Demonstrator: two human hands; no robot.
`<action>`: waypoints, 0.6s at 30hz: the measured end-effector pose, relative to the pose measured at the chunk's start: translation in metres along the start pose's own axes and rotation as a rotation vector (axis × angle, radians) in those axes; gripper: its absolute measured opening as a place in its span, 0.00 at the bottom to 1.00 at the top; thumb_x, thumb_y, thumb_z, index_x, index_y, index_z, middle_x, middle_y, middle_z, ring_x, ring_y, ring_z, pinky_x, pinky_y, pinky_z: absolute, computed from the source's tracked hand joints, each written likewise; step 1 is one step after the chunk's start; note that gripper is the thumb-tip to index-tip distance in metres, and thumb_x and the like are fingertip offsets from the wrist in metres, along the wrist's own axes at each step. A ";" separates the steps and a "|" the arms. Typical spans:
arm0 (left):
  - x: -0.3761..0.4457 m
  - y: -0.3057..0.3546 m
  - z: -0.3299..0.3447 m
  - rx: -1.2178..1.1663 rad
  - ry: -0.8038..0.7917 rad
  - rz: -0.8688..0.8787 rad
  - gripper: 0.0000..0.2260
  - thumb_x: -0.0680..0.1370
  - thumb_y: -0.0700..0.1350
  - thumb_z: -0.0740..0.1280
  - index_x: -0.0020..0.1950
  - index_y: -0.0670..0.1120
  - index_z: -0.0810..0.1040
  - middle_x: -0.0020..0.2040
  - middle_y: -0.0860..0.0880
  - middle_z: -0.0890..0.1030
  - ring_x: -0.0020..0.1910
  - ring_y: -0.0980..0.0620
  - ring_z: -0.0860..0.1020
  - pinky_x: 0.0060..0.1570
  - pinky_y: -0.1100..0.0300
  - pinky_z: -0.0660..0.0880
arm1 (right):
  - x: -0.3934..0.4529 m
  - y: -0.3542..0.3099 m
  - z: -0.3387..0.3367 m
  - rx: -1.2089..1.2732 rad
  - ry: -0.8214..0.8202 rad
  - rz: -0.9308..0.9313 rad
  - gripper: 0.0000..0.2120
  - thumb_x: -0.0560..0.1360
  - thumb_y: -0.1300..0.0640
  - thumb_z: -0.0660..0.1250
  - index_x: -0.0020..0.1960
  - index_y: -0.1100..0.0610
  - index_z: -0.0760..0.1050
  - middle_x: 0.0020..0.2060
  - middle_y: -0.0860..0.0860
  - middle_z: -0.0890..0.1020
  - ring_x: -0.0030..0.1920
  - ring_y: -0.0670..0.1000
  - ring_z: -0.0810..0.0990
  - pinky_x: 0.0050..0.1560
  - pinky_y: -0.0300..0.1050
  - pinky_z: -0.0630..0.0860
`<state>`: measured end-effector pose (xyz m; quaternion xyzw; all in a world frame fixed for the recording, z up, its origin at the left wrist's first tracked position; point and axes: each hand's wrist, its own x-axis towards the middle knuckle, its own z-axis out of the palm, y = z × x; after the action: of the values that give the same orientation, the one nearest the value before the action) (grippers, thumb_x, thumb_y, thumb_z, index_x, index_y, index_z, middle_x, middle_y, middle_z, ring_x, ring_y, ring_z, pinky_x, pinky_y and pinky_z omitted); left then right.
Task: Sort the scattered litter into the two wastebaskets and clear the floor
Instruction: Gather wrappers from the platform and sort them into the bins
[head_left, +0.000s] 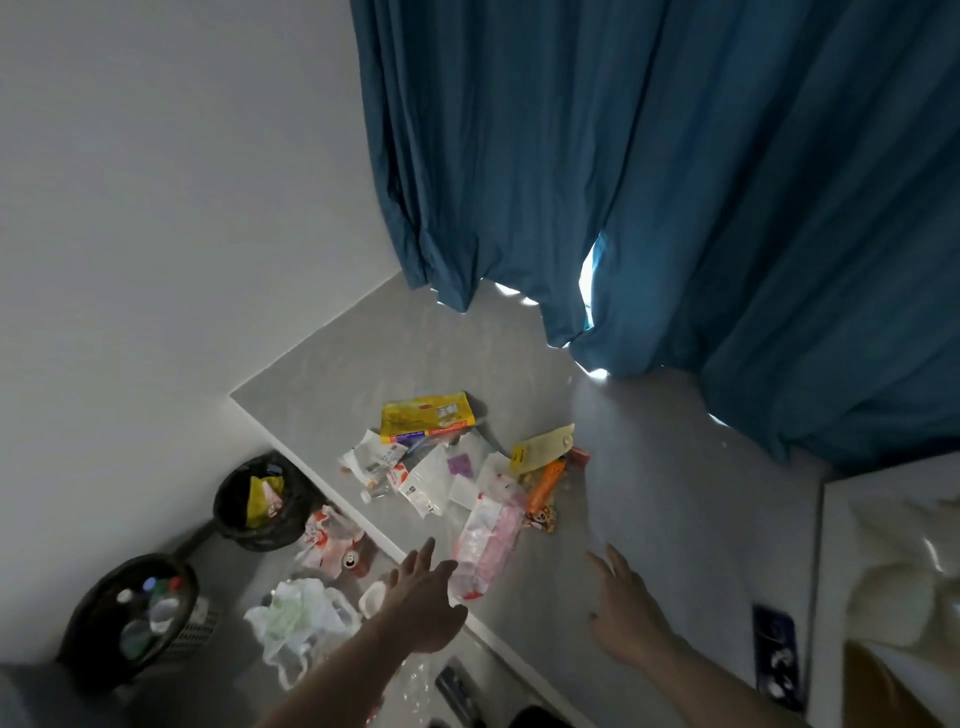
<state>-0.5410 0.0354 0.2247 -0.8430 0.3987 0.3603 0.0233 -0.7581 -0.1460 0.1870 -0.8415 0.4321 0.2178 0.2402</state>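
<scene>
Both hands are empty, fingers spread. The left hand (423, 597) reaches out over the grey tiled floor (649, 493), its fingertips just beside a long pink-and-clear plastic wrapper (488, 540). The right hand (623, 608) hovers, palm down, to the right of that wrapper.

A heap of litter lies on the floor beyond the hands: a yellow flat packet (426, 415) at the far edge, a pale yellow paper tag (543, 447), an orange tube (545, 486) and several white wrappers between them.

Two black round wastebaskets stand by the white wall at left. The farther wastebasket (254, 501) holds a yellow wrapper; the nearer wastebasket (130, 618) holds clear bottles. Near them lie a red drink can (353, 561) and a crumpled white plastic bag (301, 618). A blue curtain (675, 182) hangs behind.
</scene>
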 end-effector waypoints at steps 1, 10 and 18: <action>0.006 0.002 0.001 0.002 -0.018 -0.002 0.30 0.81 0.58 0.62 0.81 0.57 0.58 0.84 0.45 0.43 0.82 0.38 0.44 0.77 0.34 0.46 | 0.004 0.003 -0.002 -0.007 -0.002 0.007 0.39 0.77 0.50 0.66 0.82 0.49 0.49 0.81 0.51 0.46 0.77 0.57 0.61 0.71 0.51 0.68; 0.055 0.025 -0.005 -0.087 -0.065 -0.078 0.29 0.81 0.54 0.65 0.80 0.57 0.60 0.84 0.47 0.42 0.82 0.36 0.48 0.76 0.36 0.56 | 0.096 0.006 -0.044 -0.061 -0.033 -0.029 0.40 0.78 0.53 0.68 0.82 0.49 0.48 0.81 0.51 0.44 0.75 0.59 0.65 0.66 0.51 0.73; 0.167 0.050 0.037 -0.164 -0.121 -0.089 0.30 0.78 0.51 0.67 0.78 0.55 0.61 0.83 0.50 0.38 0.72 0.39 0.70 0.64 0.49 0.75 | 0.243 -0.001 -0.037 -0.149 -0.010 -0.130 0.43 0.75 0.54 0.69 0.81 0.47 0.46 0.81 0.51 0.42 0.64 0.62 0.76 0.56 0.54 0.78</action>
<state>-0.5262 -0.0961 0.1049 -0.8357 0.3278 0.4407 -0.0055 -0.6225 -0.3184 0.0769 -0.8822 0.3578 0.2376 0.1931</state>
